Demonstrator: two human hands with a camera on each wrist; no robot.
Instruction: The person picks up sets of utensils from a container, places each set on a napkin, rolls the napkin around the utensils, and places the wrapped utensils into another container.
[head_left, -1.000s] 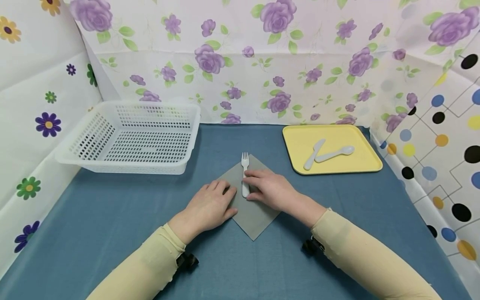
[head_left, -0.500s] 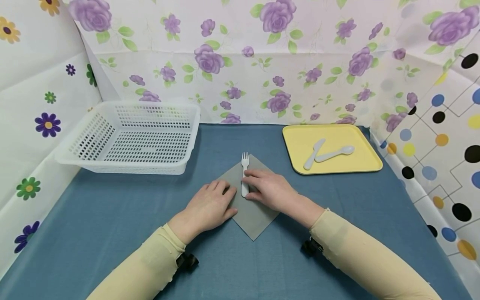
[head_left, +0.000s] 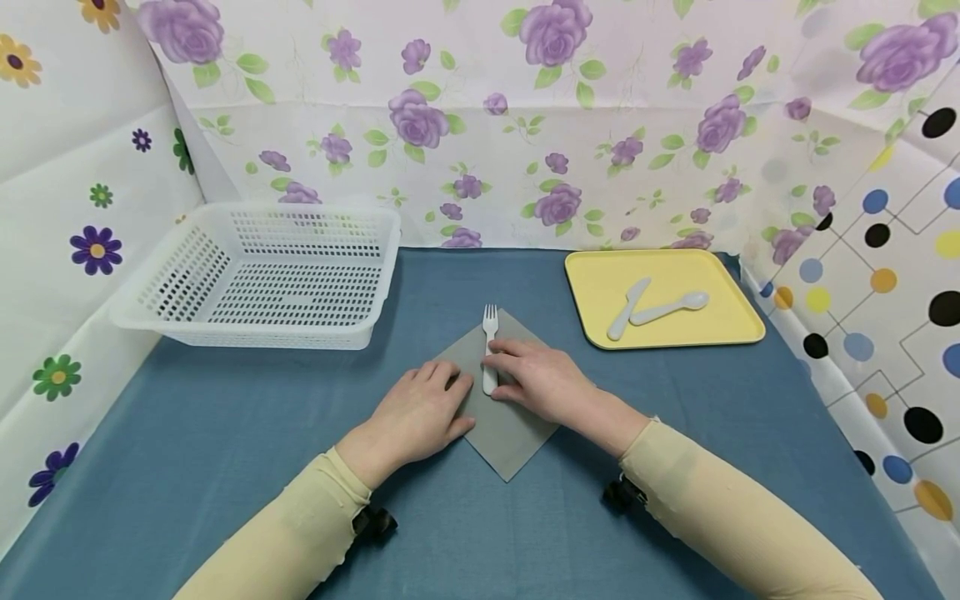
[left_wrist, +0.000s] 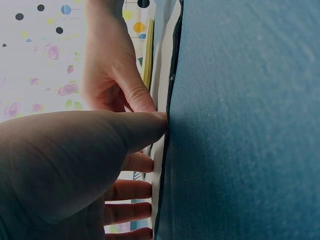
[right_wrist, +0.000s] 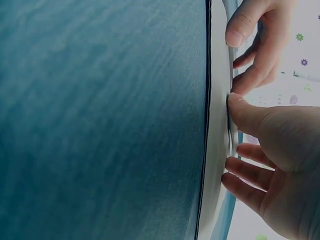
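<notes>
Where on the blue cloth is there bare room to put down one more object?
Bare blue cloth lies behind the gray sheet, between the white basket and the yellow tray, and in front, between the left sleeve and right sleeve. The gray sheet is crowded: left hand, right hand and fork are there.

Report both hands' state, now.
Left hand: open, resting on the gray napkin.
Right hand: holding the white fork by its handle.
</notes>
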